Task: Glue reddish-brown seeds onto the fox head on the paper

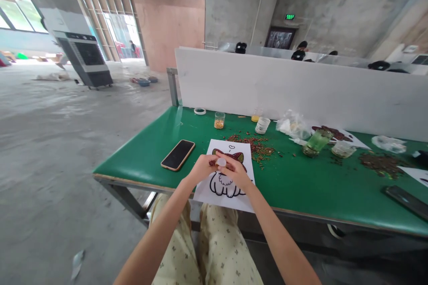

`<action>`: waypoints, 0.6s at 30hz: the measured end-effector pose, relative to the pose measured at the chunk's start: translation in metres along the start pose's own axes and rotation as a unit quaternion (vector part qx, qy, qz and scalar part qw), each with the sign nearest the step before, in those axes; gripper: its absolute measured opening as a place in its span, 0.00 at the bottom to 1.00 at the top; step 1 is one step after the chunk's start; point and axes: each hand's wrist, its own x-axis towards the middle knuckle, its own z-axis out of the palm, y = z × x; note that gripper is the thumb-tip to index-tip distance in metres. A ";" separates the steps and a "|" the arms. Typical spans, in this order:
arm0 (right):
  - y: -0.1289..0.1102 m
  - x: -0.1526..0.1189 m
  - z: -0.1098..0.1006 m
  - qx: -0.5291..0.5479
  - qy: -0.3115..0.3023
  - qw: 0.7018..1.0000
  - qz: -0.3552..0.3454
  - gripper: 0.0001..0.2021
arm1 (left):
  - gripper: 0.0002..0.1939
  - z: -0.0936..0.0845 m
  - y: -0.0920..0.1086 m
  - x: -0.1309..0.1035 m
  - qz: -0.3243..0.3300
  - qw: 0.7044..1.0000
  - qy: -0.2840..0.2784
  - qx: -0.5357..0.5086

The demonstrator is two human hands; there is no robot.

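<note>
Over the drawing, my left hand [203, 167] and my right hand [236, 172] meet with fingers closed around a small object with a whitish round end [221, 161]. Its lower part is hidden by the fingers, so its kind does not show. Beneath them lies a sheet of paper [203, 191] with a cat-like outline and a small heart. Dark red and green pieces fill the ears and part of the head; the body is blank line drawing. Loose reddish and green grains [259, 149] are heaped beside and partly along the sheet's upper right edge.
On the green table [140, 160] lie a phone [178, 155], a cup of yellow-orange grains [219, 121], a clear cup [262, 125], a plastic bag [293, 124] and a tipped green jar [317, 142]. Brown grains [379, 164] and another phone [408, 201] are rightward. A white partition [267, 84] stands behind.
</note>
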 end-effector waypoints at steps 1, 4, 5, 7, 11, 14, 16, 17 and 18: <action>0.001 0.001 0.000 -0.007 0.009 1.000 -0.002 0.24 | 0.07 0.000 0.000 0.000 0.000 1.000 0.001 -0.008; 0.007 0.004 0.001 -0.018 0.041 0.999 -0.015 0.22 | 0.09 0.002 0.001 -0.001 -0.005 0.999 0.018 -0.035; 0.008 0.006 0.002 -0.021 0.051 0.998 -0.020 0.21 | 0.09 0.003 0.001 -0.002 -0.010 0.999 0.026 -0.038; 0.010 0.008 0.004 -0.027 0.070 0.997 -0.029 0.20 | 0.09 0.005 0.004 -0.003 -0.020 0.998 0.039 -0.036; 0.009 0.008 0.010 -0.042 0.106 0.993 -0.035 0.20 | 0.07 0.009 0.012 -0.007 0.007 0.998 0.052 0.016; 0.006 0.005 0.016 -0.064 0.127 0.989 -0.042 0.19 | 0.06 0.016 0.018 -0.011 0.016 0.992 0.094 0.085; 0.005 0.004 0.019 -0.079 0.132 0.987 -0.043 0.18 | 0.08 0.022 0.020 -0.013 -0.011 0.985 0.131 0.111; 0.004 0.004 0.020 -0.084 0.132 0.987 -0.042 0.18 | 0.09 0.024 0.020 -0.013 -0.027 0.983 0.145 0.111; 0.004 0.004 0.020 -0.086 0.133 0.986 -0.041 0.18 | 0.11 0.026 0.019 -0.014 -0.042 0.982 0.155 0.103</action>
